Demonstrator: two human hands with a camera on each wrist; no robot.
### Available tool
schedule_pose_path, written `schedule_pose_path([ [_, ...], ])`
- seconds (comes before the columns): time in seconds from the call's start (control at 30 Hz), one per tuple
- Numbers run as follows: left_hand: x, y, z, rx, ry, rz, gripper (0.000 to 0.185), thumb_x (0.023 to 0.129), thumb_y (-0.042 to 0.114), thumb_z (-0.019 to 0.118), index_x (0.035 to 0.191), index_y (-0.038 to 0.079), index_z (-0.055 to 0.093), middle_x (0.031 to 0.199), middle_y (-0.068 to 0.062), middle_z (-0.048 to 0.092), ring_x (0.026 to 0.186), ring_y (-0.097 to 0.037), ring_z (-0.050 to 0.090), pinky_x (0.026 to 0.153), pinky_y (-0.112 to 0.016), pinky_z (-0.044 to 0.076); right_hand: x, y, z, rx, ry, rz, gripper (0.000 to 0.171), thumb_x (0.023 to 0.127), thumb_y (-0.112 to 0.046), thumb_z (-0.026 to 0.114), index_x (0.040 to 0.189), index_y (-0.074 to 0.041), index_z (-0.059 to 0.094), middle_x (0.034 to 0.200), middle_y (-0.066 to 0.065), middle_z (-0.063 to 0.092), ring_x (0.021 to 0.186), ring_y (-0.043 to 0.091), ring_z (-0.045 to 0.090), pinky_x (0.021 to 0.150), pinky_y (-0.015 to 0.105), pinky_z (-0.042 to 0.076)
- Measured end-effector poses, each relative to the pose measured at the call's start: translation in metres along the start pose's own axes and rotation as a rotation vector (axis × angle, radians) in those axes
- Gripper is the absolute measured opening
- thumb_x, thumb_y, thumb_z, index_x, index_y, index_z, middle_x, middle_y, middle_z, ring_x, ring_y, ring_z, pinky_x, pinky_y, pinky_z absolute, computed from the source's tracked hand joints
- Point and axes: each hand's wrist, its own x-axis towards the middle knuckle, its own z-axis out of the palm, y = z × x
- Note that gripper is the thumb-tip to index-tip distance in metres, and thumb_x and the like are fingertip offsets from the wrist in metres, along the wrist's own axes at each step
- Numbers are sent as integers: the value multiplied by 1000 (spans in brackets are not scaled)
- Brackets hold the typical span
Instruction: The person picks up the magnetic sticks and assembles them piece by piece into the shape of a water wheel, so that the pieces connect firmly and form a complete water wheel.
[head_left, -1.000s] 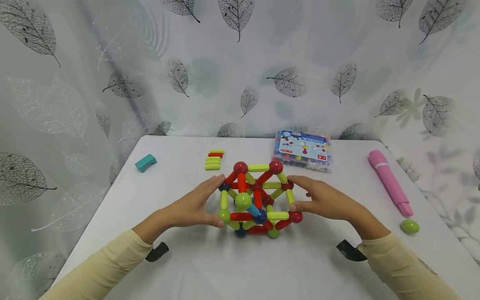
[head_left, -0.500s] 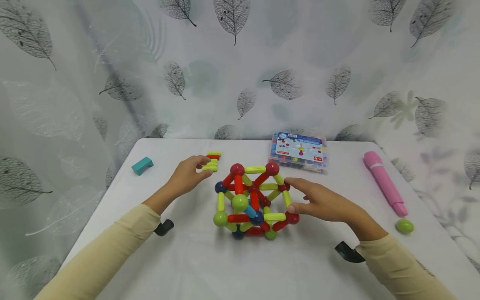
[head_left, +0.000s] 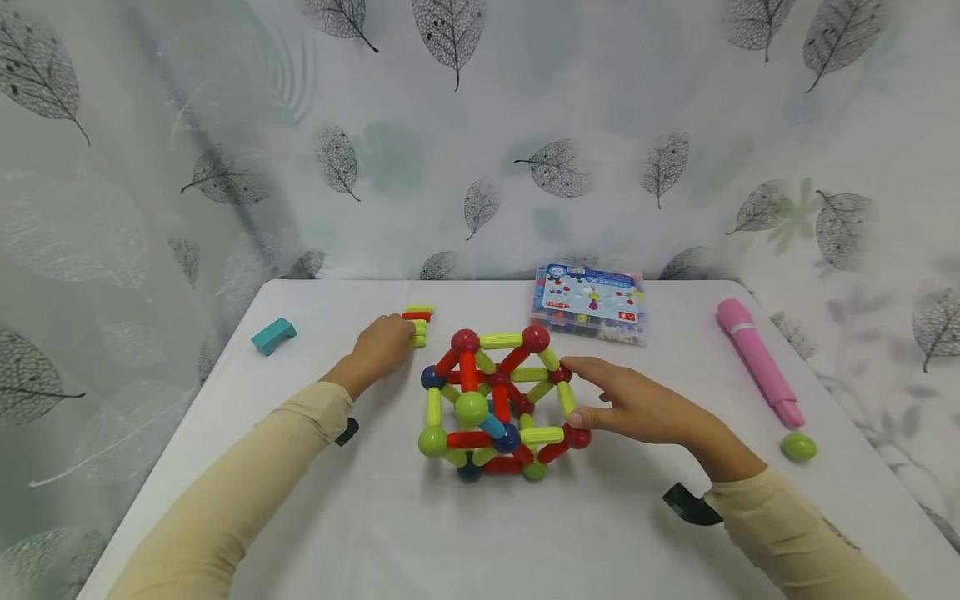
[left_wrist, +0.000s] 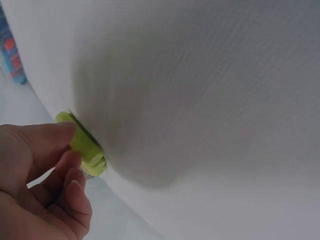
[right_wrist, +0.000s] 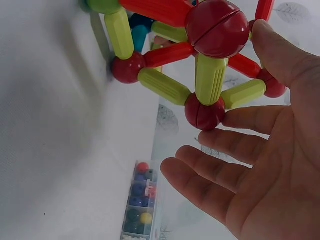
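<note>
A frame of magnetic rods and balls [head_left: 500,402], in red, yellow-green and blue, stands mid-table. My right hand [head_left: 647,404] holds its right side, thumb and index finger at two red balls; in the right wrist view the other fingers [right_wrist: 200,182] extend free below. Farther back and to the left, my left hand [head_left: 382,343] is at a short row of loose rods. In the left wrist view its thumb and index finger pinch a yellow-green magnetic rod [left_wrist: 85,140], the other fingers curled. The hand hides part of the row in the head view.
A loose red rod [head_left: 417,316] lies in the row. Behind the frame is a clear plastic case [head_left: 588,304] with a printed label. A teal block [head_left: 273,336] lies at left; a pink pen-shaped object [head_left: 760,362] and a green oval piece [head_left: 798,447] lie at right.
My left hand has let go of the frame's left side, moved back to the loose rods and closed its fingers on one. My right hand stays at the frame.
</note>
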Motion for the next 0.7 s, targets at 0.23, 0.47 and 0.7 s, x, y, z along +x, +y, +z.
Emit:
schedule_pose_path([
  [0.23, -1, 2, 7, 65, -5, -18, 15, 99, 9, 62, 108, 4, 73, 102, -14, 67, 96, -29, 61, 86, -46, 58, 2, 0, 1, -6, -9, 4, 86, 91, -55, 69, 159, -13, 35, 160, 13, 40, 143, 38, 42, 98, 57, 53],
  [0.47, -12, 0, 0, -64, 43, 9, 14, 94, 13, 71, 106, 6, 72, 97, -9, 70, 92, -26, 61, 83, -42, 56, 0, -1, 1, -8, -1, 3, 83, 93, -47, 71, 158, -12, 36, 159, 14, 41, 142, 38, 42, 97, 56, 54],
  [0.7, -48, 9, -33, -438, 139, 79, 30, 95, 18, 72, 122, 5, 70, 101, -8, 70, 85, -23, 57, 64, -32, 50, -2, 0, -1, -7, 4, 5, 84, 92, -50, 70, 158, -11, 36, 159, 14, 41, 142, 38, 43, 97, 56, 54],
])
